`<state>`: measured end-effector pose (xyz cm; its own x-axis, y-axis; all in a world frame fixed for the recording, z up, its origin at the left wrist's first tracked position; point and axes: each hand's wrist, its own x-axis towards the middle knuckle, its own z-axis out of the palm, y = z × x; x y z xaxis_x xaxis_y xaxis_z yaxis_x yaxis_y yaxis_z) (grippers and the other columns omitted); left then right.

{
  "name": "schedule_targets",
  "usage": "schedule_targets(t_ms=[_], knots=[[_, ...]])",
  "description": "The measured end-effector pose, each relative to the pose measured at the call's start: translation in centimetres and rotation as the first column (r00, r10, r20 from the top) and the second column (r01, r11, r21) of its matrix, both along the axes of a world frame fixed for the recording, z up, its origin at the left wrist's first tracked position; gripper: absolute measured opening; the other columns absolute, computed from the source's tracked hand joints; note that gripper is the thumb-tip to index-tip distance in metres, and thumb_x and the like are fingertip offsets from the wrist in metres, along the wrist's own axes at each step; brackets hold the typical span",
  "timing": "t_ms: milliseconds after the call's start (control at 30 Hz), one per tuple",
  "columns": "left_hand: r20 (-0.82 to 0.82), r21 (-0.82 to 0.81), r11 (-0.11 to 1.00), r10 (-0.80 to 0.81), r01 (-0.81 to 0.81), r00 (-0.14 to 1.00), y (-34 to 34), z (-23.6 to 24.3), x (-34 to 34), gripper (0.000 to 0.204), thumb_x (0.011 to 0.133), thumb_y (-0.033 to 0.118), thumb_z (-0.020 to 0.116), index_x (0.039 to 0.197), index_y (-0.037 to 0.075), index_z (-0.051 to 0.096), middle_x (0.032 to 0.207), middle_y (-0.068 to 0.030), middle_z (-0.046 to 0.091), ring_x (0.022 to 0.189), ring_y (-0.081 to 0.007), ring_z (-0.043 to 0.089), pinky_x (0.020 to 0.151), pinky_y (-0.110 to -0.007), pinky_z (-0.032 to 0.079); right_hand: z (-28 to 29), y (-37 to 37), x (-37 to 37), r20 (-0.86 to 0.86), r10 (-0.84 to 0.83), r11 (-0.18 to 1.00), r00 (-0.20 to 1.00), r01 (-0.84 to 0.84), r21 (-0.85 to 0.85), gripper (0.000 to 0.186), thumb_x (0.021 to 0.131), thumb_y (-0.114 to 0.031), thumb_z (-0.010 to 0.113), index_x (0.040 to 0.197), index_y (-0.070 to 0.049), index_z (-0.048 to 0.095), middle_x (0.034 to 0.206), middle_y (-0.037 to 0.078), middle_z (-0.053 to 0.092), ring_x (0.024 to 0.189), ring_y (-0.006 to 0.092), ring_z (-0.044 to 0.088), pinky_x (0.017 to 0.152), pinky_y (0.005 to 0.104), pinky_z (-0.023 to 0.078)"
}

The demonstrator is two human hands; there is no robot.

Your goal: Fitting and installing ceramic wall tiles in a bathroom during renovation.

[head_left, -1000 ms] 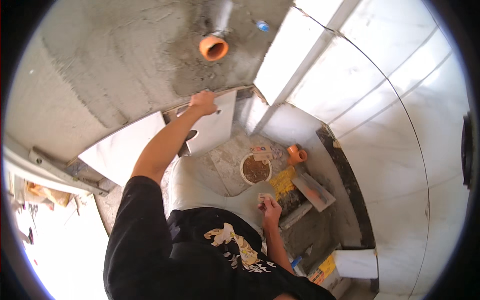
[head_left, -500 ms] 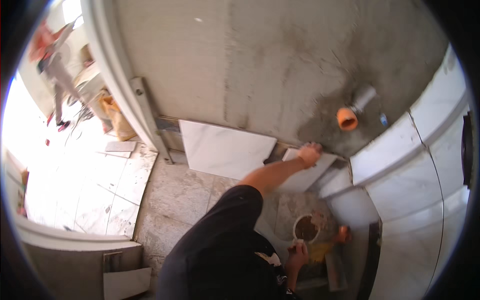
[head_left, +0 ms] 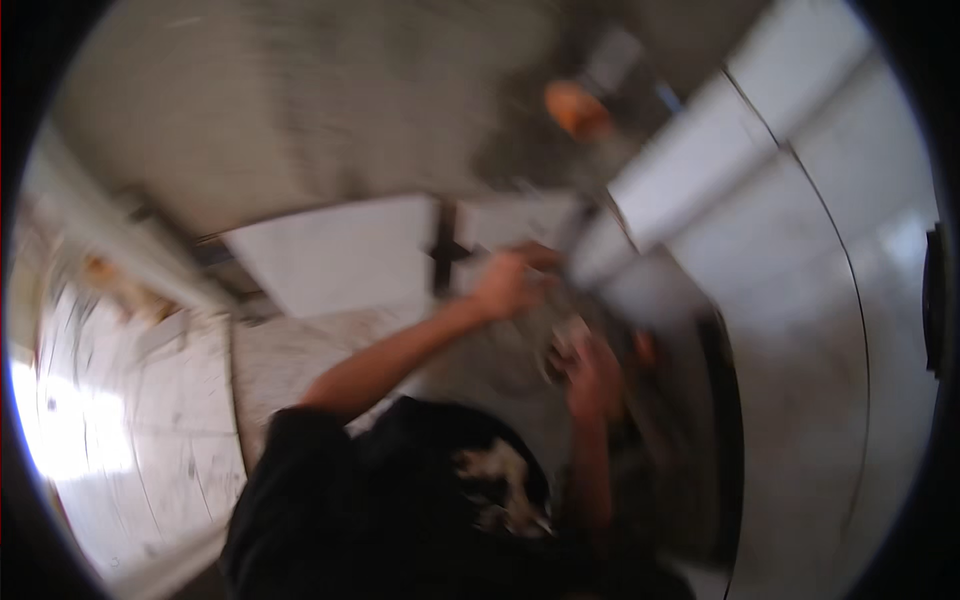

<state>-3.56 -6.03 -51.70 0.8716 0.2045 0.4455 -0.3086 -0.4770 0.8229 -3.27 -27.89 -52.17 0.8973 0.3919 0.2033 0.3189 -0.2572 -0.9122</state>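
Observation:
My left hand (head_left: 515,282) is in front of the smaller white tile (head_left: 515,222) at the foot of the wall, its fingers smeared by motion. Whether it touches the tile cannot be made out. To its left a larger white tile (head_left: 335,258) leans at the wall base, with a dark gap between the two. My right hand (head_left: 592,372) is raised close by, fingers closed around something small and pale that is too blurred to name. The round bucket below it is mostly hidden behind this hand.
An orange pipe end (head_left: 577,110) sticks out of the bare grey wall (head_left: 400,110). Large white tiles (head_left: 780,270) cover the wall on the right. At the left, a door frame (head_left: 130,230) borders a bright tiled floor (head_left: 160,420). Everything is motion-blurred.
The view has swung to the right. My left hand has come back from the smaller tile's upper edge, and my right hand has risen from beside the bucket toward the left one.

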Motion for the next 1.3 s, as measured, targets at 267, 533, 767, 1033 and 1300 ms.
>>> schedule_targets(t_ms=[267, 533, 767, 1033, 1300], knots=[[-0.091, -0.188, 0.981, 0.025, -0.042, 0.996, -5.3, 3.1, -9.0, 0.034, 0.078, 0.002, 0.074, 0.111, 0.0, 0.067, 0.103, -0.0139, 0.065, 0.085, -0.0221, 0.066, 0.074, -0.03, 0.054, 4.1, 1.3, -2.1, -0.438, 0.13, 0.938, 0.889, 0.033, 0.346, 0.016, 0.087, -0.008, 0.07, 0.095, 0.006, 0.066, 0.082, 0.006, 0.066, 0.069, 0.0114, 0.063, 0.061, 0.0252, 0.054], [-0.208, -0.596, 0.801, -0.211, 0.047, 0.955, -7.4, 1.9, -10.3, 0.02, 0.086, 0.005, 0.069, 0.105, -0.003, 0.069, 0.091, -0.0094, 0.07, 0.078, -0.0163, 0.067, 0.069, -0.026, 0.052, 3.6, -1.3, -3.4, -0.45, 0.151, 0.947, 0.88, 0.003, 0.322, 0.014, 0.087, -0.005, 0.069, 0.095, 0.006, 0.066, 0.085, 0.008, 0.066, 0.071, 0.0117, 0.063, 0.063, 0.0261, 0.053], [-0.248, -0.905, 0.413, -0.309, -0.106, 0.918, -7.9, 2.2, -10.4, 0.021, 0.092, 0.01, 0.062, 0.108, -0.004, 0.065, 0.086, -0.009, 0.07, 0.071, -0.0118, 0.066, 0.066, -0.024, 0.052, 4.0, -1.3, -4.1, -0.474, 0.131, 0.95, 0.871, 0.027, 0.312, 0.015, 0.086, 0.001, 0.066, 0.099, 0.006, 0.064, 0.085, 0.008, 0.066, 0.072, 0.0121, 0.064, 0.064, 0.0266, 0.054], [-0.345, -0.74, 0.627, -0.043, -0.244, 0.938, -9.1, 1.8, -10.5, 0.016, 0.088, 0.003, 0.064, 0.101, -0.006, 0.062, 0.08, -0.0104, 0.069, 0.066, -0.0094, 0.065, 0.058, -0.022, 0.052, 3.1, -0.9, -5.0, -0.487, 0.114, 0.931, 0.866, 0.078, 0.355, 0.017, 0.084, 0.004, 0.064, 0.1, 0.007, 0.06, 0.088, 0.008, 0.066, 0.075, 0.0112, 0.064, 0.065, 0.0275, 0.058], [-0.108, -0.374, 0.917, 0.103, -0.137, 0.989, -9.8, 1.1, -10.4, 0.01, 0.087, 0.003, 0.067, 0.095, -0.003, 0.068, 0.085, -0.0069, 0.068, 0.069, -0.0105, 0.064, 0.062, -0.024, 0.052, 2.4, -0.9, -5.7, -0.534, 0.118, 0.855, 0.837, 0.189, 0.484, 0.013, 0.083, 0.005, 0.062, 0.096, 0.005, 0.06, 0.087, 0.007, 0.065, 0.074, 0.0117, 0.063, 0.067, 0.0261, 0.054]])
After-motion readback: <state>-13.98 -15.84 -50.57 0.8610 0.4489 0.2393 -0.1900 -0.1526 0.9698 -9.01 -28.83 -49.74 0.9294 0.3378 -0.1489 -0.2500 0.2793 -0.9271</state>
